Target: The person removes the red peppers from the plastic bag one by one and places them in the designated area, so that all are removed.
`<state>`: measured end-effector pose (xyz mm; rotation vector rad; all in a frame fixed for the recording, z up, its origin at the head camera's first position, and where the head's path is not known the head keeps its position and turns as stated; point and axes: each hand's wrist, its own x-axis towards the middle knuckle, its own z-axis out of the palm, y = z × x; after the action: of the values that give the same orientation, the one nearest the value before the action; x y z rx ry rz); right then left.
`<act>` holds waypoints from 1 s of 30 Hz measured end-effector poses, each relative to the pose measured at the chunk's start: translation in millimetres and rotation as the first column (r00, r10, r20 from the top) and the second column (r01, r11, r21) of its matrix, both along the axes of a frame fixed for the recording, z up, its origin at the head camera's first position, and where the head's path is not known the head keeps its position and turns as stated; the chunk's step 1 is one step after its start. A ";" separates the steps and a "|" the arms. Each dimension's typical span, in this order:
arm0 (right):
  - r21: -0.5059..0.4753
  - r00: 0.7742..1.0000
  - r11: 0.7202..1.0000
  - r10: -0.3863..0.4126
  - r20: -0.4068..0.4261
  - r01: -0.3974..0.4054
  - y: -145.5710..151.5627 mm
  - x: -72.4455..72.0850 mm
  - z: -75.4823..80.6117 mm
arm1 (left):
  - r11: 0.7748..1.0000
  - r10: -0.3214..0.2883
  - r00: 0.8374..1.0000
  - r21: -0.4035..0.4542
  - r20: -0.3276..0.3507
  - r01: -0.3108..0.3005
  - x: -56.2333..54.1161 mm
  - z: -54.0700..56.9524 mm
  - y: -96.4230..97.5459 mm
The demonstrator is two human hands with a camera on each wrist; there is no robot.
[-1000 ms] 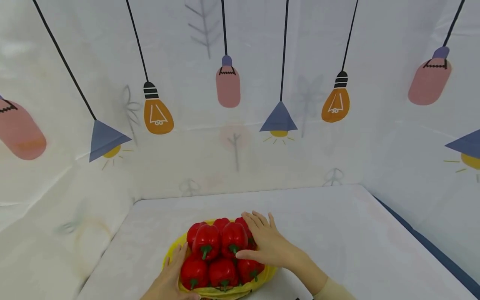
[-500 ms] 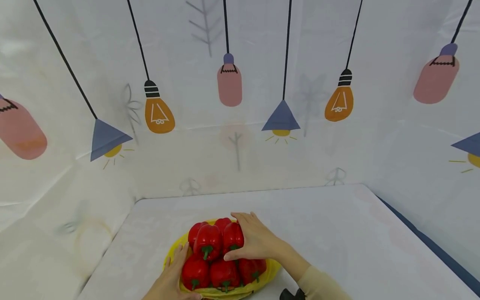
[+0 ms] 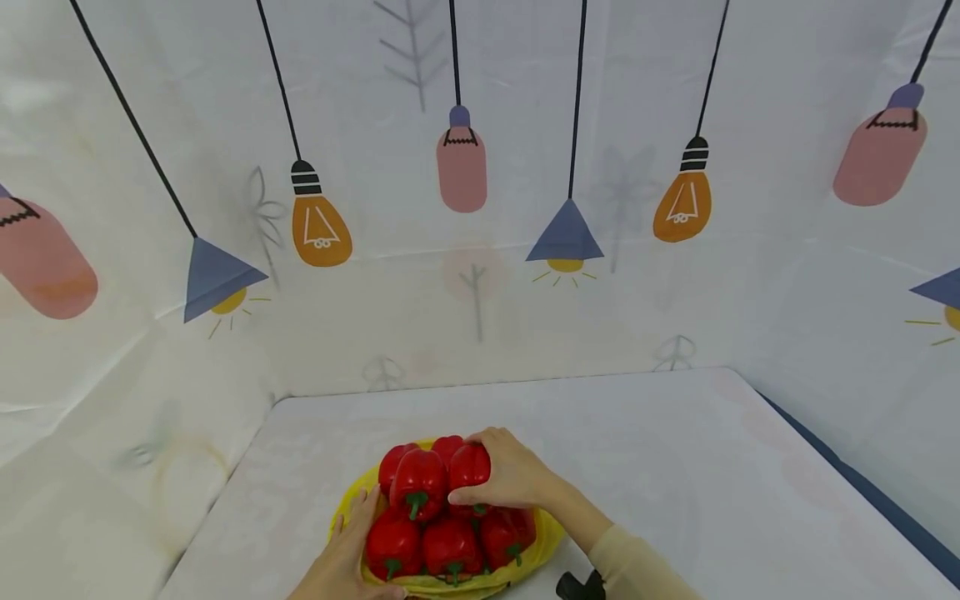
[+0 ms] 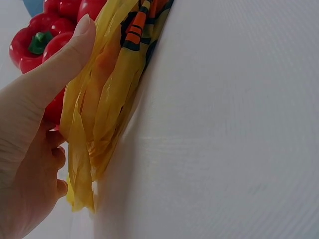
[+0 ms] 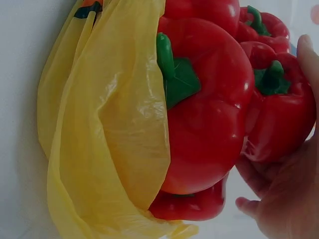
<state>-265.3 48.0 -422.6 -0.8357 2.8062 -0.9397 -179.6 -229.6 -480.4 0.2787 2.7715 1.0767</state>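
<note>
Several red bell peppers with green stems are heaped in a yellow plastic bag (image 3: pixel 546 537) on the white table. My right hand (image 3: pixel 513 473) grips the upper right bell pepper (image 3: pixel 469 465), thumb in front and fingers over its far side. In the right wrist view, thumb and fingers lie on opposite sides of that bell pepper (image 5: pixel 281 119). My left hand (image 3: pixel 347 546) rests along the left side of the heap, fingers extended. In the left wrist view its thumb (image 4: pixel 75 47) lies against the bag's edge, and its lower fingers are partly hidden.
White table surface (image 3: pixel 675 467) extends behind and to the right of the bag. A white curtain (image 3: pixel 405 317) printed with lamps surrounds the table. A black object (image 3: pixel 581 586) sits beside the right sleeve.
My right hand has moved left from the heap's right side and its fingers have curled round the upper right bell pepper. The left hand stays at the heap's left side.
</note>
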 end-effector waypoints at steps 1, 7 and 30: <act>-0.006 1.000 1.000 -0.006 0.010 0.006 0.2 -0.1 0.1 | 1.000 0.002 1.000 0.000 0.003 -0.002 -0.1 0.4 0.6; -0.048 0.999 0.998 -0.034 0.039 0.036 -0.1 0.5 0.9 | 1.000 0.005 1.000 0.001 0.014 -0.005 -0.1 2.3 2.6; -0.099 0.674 0.991 -0.012 -0.739 -0.092 22.4 -10.7 37.1 | 0.999 -0.032 0.999 -0.022 0.000 0.032 -0.7 1.0 -2.0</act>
<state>-276.1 70.4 -385.6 -1.6157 3.3711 -0.9322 -180.2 -231.6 -479.3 0.3190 2.7672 1.0389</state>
